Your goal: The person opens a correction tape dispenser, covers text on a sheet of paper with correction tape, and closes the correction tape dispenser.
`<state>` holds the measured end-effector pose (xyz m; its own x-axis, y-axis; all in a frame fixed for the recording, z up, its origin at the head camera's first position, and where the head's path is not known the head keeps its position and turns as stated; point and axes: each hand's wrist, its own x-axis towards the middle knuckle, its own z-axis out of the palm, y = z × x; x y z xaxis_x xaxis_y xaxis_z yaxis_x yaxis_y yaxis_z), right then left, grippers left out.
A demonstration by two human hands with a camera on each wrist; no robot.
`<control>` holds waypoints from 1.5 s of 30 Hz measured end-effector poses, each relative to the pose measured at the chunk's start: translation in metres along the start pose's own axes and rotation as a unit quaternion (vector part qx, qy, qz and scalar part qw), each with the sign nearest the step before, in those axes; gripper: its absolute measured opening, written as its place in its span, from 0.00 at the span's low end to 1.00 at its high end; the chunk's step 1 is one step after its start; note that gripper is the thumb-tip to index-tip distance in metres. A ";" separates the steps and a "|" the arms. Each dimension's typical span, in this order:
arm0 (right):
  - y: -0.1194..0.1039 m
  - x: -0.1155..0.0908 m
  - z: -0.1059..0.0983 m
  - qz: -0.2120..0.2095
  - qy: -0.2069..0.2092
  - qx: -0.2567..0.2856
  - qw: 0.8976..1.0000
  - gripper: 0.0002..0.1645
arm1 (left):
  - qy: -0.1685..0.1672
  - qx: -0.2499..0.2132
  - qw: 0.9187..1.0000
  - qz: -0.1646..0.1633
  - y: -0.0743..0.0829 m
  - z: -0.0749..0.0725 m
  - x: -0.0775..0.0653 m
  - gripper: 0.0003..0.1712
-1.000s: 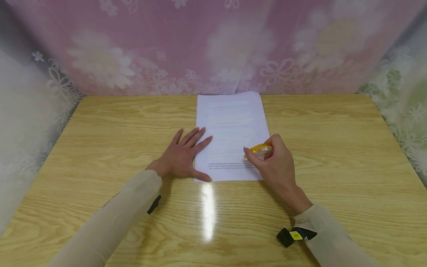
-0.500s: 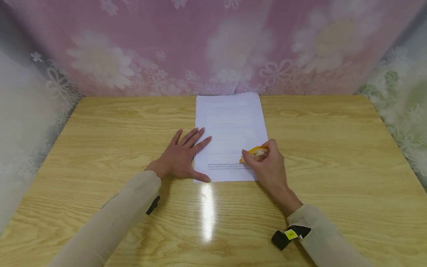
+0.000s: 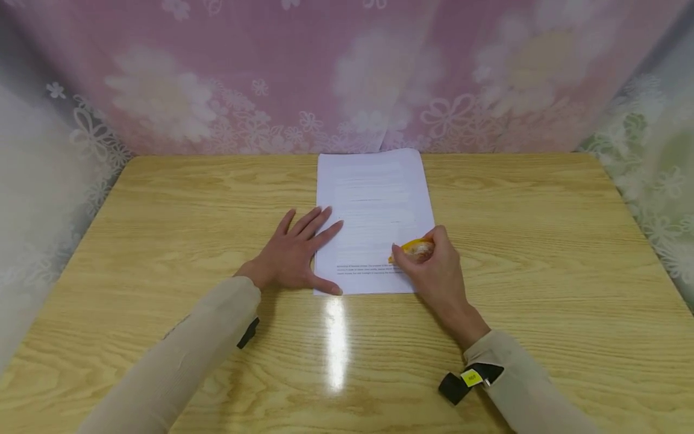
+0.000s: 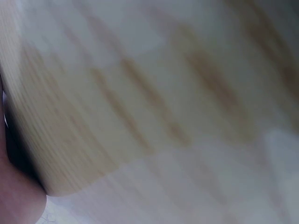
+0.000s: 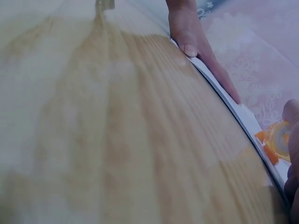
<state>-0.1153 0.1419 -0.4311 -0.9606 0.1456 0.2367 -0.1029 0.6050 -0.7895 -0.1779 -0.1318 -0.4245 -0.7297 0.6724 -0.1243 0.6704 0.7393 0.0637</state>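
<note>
A white stack of paper [image 3: 374, 181] lies at the far middle of the table, its upper lines covered by whitish strips and a few printed lines showing near the bottom. My left hand [image 3: 295, 256] rests flat with spread fingers over the paper's left edge. Between thumb and fingers my right hand [image 3: 439, 271] grips a yellow correction tape [image 3: 418, 249], its tip down at the right end of the printed lines. The right wrist view shows the tape's clear orange body [image 5: 279, 139] close over the sheet. Only a bit of hand [image 4: 21, 198] appears in the left wrist view.
The wood-grained table [image 3: 217, 187] carries a bright light reflection below the paper. A pink flowered curtain [image 3: 303, 72] hangs right behind the table's far edge, close to the paper's top. Pale flowered cloth [image 3: 38, 199] borders both sides.
My right hand has shifted a little left and toward me with the correction tape, mostly in the first half second, then nearly stayed put. The left hand has kept its place.
</note>
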 end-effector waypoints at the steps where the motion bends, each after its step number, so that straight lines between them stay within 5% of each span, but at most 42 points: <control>1: 0.000 0.000 0.000 -0.007 0.003 -0.008 1.000 0.27 | 0.001 -0.001 1.000 0.001 0.000 0.000 0.000 0.70; 22: 0.007 0.006 -0.008 -0.060 0.017 -0.020 0.998 0.25 | -0.006 -0.009 1.000 -0.003 -0.002 -0.003 0.001 0.70; 45: 0.016 0.011 -0.018 -0.055 -0.002 -0.021 0.998 0.23 | -0.002 -0.016 1.000 0.000 -0.002 0.001 0.001 0.70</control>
<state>-0.1226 0.1677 -0.4310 -0.9454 0.0734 0.3177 -0.1963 0.6496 -0.7345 -0.1791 -0.1326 -0.4257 -0.7286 0.6729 -0.1281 0.6662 0.7396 0.0958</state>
